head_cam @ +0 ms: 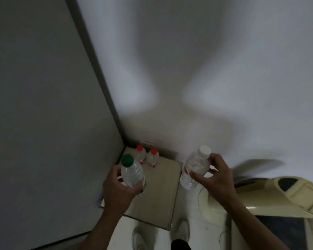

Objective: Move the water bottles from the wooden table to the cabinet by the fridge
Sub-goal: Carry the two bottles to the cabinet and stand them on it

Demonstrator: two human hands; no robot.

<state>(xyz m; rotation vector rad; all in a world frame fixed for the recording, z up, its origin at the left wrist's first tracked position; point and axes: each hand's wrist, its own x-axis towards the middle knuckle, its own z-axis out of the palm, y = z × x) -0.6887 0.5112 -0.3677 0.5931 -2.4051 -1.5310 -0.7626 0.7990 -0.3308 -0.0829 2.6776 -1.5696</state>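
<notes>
My left hand (117, 190) grips a clear water bottle with a green cap (131, 173), held upright just above the light wooden cabinet top (157, 193). My right hand (215, 179) grips a second clear bottle with a white cap (195, 168), tilted, in the air to the right of the cabinet. Two small bottles with red caps (146, 156) stand side by side at the cabinet's back corner against the wall.
The tall grey side of the fridge (43, 114) rises directly left of the cabinet. A white wall (206, 69) stands behind it. A cream-coloured chair (260, 199) is low on the right. White shoes (141, 237) show on the floor below.
</notes>
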